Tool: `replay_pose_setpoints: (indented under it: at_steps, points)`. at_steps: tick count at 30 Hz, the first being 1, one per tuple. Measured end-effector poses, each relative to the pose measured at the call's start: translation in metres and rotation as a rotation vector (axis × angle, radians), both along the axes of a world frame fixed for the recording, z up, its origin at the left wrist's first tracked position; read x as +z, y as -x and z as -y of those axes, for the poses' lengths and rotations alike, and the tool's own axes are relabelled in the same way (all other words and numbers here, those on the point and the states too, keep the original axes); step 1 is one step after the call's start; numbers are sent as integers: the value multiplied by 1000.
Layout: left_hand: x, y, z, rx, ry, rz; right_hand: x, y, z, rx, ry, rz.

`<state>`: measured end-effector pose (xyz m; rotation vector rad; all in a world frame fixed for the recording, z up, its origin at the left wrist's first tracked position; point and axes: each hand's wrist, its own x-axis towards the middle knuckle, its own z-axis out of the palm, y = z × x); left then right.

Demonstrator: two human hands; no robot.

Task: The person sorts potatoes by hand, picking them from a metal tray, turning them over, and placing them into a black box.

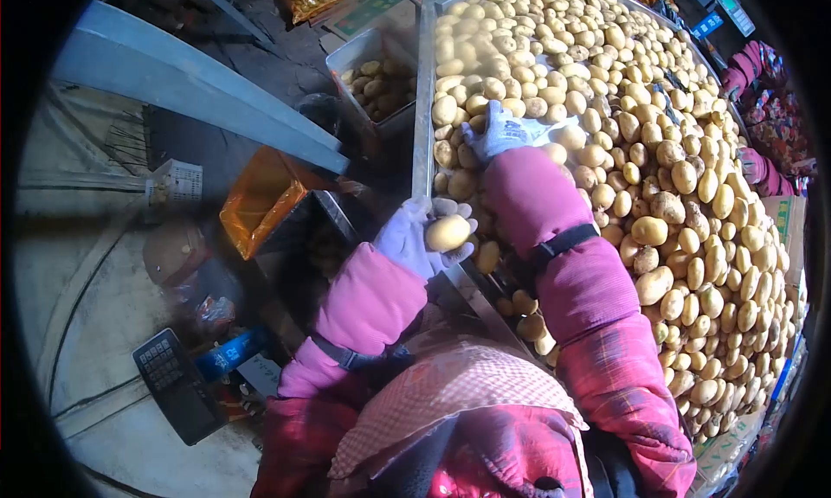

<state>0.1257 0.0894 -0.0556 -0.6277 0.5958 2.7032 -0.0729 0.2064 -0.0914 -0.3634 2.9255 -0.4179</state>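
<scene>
My left hand (424, 234), in a pale lilac glove, is closed around a potato (447, 233) near the metal edge of the big potato bin. My right hand (511, 133), also gloved, reaches over the potato heap (640, 143) at its near left part. Its thumb stands apart from the other fingers, which point to the right in bright glare. Potatoes lie around and under it, and I cannot make out anything held in it.
A plastic box of potatoes (376, 87) stands left of the bin's metal rim (424, 91). An orange bag (264, 202) lines a container at left. A blue-grey beam (199, 83) crosses the upper left. A scale (179, 385) lies lower left. Another person's pink sleeve (743, 70) shows at right.
</scene>
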Motion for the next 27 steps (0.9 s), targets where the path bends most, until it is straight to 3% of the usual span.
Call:
replay_pose_setpoints:
  at_steps: [2,3,4,5,8,9,11,12,15,17,18,20,21,23,24,25,27]
  points:
    - [-5,-8,-5,-29,-50,81,33,0,-18,21,234,285]
    - [-5,-5,-6,-49,-100,145,21,5,-27,-71,367,276]
    - [21,2,-13,-51,82,313,9,8,-38,29,574,287]
    - [20,2,-15,-56,74,311,17,0,-42,126,775,301]
    - [11,-1,-13,-7,-287,51,63,-31,-67,751,626,173]
    - [7,-2,-14,-11,-289,45,36,-33,-75,557,824,237]
    - [5,-6,-16,-49,-157,75,28,-4,-84,317,484,-118]
    - [0,-6,-15,-64,-244,36,30,5,-83,227,111,-216]
    - [1,-9,-20,-70,-218,35,0,25,-67,280,-41,-331]
    - [-2,-9,-20,-132,-157,46,-40,26,-57,289,-5,-470]
    - [-3,-13,-20,-142,-141,40,-40,27,-64,361,-32,-339]
    - [-17,-20,-17,-203,-99,-16,3,19,-74,480,-9,-35]
    - [-20,-21,-23,-203,-106,-19,26,22,-76,481,-16,-35]
    - [-23,-21,-38,-277,-331,66,58,33,-71,267,96,246]
    - [-22,-21,-43,-342,-302,85,49,35,-68,220,322,-90]
    - [-20,-22,-47,-429,-237,61,42,45,-61,285,345,-248]
    - [-15,-20,-54,-483,-162,-15,19,49,-34,267,195,-314]
